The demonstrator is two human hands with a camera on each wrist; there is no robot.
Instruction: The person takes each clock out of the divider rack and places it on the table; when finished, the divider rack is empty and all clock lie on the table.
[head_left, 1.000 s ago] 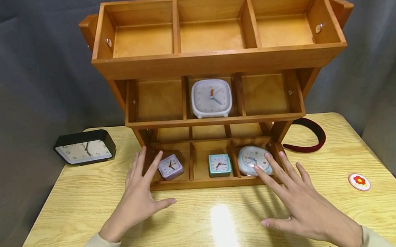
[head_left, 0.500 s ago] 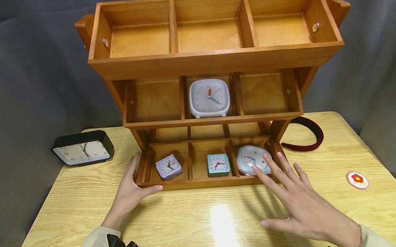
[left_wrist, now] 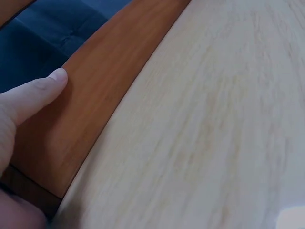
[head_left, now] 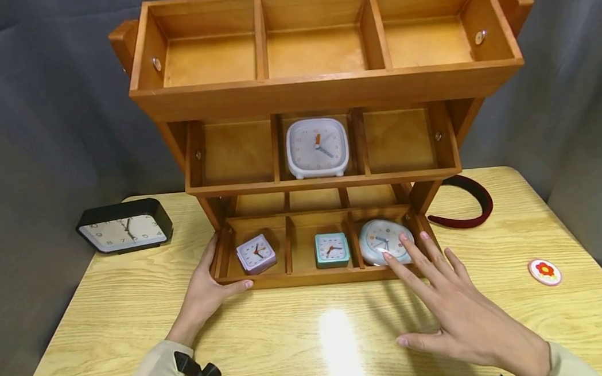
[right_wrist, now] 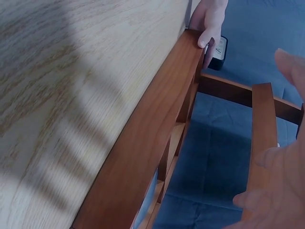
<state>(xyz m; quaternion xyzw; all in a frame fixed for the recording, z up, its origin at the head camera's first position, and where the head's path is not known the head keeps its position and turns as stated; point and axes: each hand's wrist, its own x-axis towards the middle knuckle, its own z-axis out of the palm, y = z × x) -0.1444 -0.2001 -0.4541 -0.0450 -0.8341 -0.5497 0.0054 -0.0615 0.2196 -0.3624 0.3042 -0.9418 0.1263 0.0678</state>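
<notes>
My left hand (head_left: 201, 295) holds the front left corner of a three-tier wooden organizer (head_left: 326, 93), its thumb against the front panel and its fingers along the left side. In the left wrist view the thumb (left_wrist: 40, 95) lies on the brown panel. My right hand (head_left: 466, 316) is spread with straight fingers, its fingertips overlapping a pale blue rounded clock (head_left: 374, 242) in the bottom right compartment. Also in the bottom tier are a small purple square clock (head_left: 255, 254), tilted, and a mint green square clock (head_left: 332, 250). A white clock (head_left: 317, 148) sits in the middle tier.
A black clock (head_left: 126, 227) stands on the wooden table (head_left: 289, 338) to the left. To the right lie a dark red headband (head_left: 463, 222) and a round badge with a red flower (head_left: 545, 272). Grey cloth (head_left: 43, 112) hangs behind.
My left hand has moved from over the bottom tier's left side to the organizer's front left corner, its thumb coming onto the front panel. My right hand stays in place. The view shifts slightly.
</notes>
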